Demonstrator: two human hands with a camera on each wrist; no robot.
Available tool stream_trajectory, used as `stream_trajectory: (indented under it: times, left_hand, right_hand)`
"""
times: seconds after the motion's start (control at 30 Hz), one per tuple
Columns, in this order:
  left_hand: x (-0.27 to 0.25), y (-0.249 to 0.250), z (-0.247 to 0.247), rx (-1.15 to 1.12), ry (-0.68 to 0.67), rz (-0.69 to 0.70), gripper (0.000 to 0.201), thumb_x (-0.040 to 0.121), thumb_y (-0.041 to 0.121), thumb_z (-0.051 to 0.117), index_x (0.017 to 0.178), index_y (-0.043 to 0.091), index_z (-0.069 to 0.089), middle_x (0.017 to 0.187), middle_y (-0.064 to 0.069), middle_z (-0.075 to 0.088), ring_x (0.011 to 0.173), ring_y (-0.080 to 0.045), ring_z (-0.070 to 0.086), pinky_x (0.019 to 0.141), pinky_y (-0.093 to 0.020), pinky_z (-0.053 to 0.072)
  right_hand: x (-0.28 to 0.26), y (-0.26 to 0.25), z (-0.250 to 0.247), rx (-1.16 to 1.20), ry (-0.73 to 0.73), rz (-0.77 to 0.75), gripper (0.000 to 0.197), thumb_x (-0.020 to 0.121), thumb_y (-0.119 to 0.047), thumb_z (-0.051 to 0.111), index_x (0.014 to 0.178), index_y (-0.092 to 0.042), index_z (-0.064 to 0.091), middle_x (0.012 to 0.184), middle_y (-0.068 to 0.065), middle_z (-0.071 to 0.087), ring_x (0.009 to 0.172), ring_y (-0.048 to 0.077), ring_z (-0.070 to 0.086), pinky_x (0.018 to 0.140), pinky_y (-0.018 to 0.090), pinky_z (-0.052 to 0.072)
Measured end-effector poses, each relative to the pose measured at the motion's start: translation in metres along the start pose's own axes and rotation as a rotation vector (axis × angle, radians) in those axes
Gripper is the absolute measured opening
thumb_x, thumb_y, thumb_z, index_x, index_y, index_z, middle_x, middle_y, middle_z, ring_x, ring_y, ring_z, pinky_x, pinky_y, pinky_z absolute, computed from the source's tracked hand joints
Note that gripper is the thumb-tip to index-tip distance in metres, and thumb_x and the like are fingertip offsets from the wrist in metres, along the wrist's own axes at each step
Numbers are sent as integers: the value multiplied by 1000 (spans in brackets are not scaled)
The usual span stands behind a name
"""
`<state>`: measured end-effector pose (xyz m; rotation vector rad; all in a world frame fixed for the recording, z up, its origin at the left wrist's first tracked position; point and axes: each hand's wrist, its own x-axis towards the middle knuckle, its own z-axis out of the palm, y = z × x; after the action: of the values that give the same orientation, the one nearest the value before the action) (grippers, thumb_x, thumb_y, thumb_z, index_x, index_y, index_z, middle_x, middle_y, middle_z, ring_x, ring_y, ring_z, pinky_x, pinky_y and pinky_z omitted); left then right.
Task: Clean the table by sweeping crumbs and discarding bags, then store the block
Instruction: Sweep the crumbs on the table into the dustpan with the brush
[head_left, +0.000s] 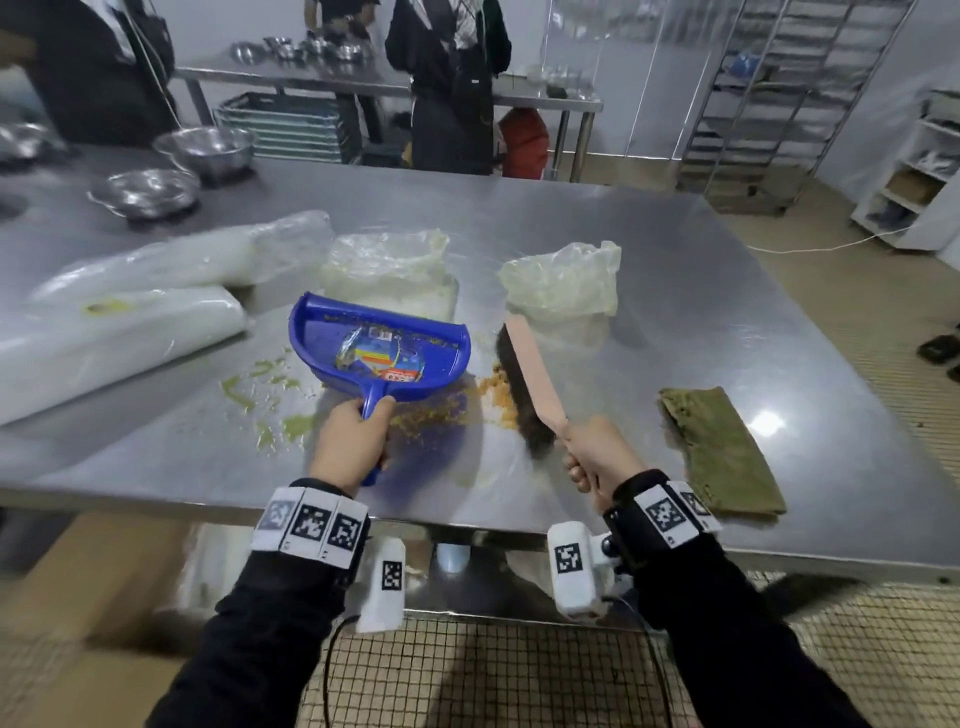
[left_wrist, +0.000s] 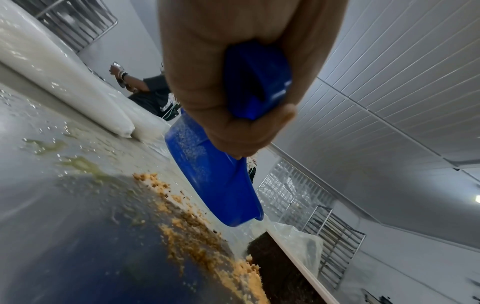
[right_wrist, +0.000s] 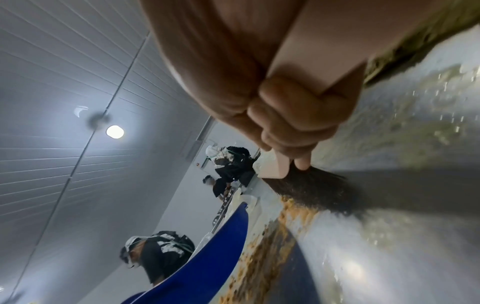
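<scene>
Stainless steel desk (head_left: 675, 291) is carrying orange crumbs (head_left: 441, 410) at mid-frame. Left hand (head_left: 348, 441) is gripping a tilted blue plastic dustpan (head_left: 379, 348) to catch them, while right hand (head_left: 597, 457) is clutching a pink-backed dark-bristled brush (head_left: 524, 384) to push them in.

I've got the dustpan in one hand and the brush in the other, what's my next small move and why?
Probably lower the blue dustpan so its front edge meets the table, then draw the brush leftward. The orange crumbs lie between the two tools, and the pan, held in the left hand, looks tilted off the surface.

Two bags (head_left: 387, 267) (head_left: 563, 280), two bowls (head_left: 205, 148) (head_left: 148, 191)
</scene>
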<state>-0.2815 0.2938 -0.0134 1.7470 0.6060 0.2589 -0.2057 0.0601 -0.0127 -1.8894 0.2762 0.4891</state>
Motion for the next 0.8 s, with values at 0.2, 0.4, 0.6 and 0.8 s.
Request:
stream_trajectory:
  times: [0.2, 0.4, 0.6, 0.8]
  left_hand:
    - [-2, -6, -19, -3, 50, -22, 28, 93, 25, 50, 68, 12, 48, 59, -8, 47, 45, -22, 41, 46, -26, 34]
    - [-6, -5, -24, -52, 94, -37, 29, 93, 23, 50, 67, 11, 50, 57, -5, 46, 37, -16, 40, 39, -22, 33]
    - [-8, -8, -32, -66, 110, -42, 26, 94, 23, 49, 71, 12, 51, 58, -5, 45, 29, -6, 38, 33, -18, 32]
    - [-6, -10, -38, -102, 112, -55, 26, 95, 22, 48, 71, 12, 49, 59, -5, 43, 28, -4, 38, 32, -15, 31]
  right_hand:
    - [9, -6, -11, 11, 70, -53, 31, 90, -26, 56, 63, -12, 49, 50, 5, 37, 35, 15, 29, 34, 14, 21]
    - [23, 3, -30, -156, 145, -12, 32, 92, -25, 46, 63, -12, 45, 50, 8, 42, 37, 18, 35, 39, 19, 27]
    - [8, 3, 16, -146, -65, -20, 20, 95, -25, 44, 81, -12, 50, 57, 3, 42, 42, 14, 34, 34, 17, 25]
    - [8, -8, 23, -88, -75, -76, 31, 92, -30, 52, 96, 0, 59, 55, 4, 43, 40, 15, 34, 36, 21, 26]
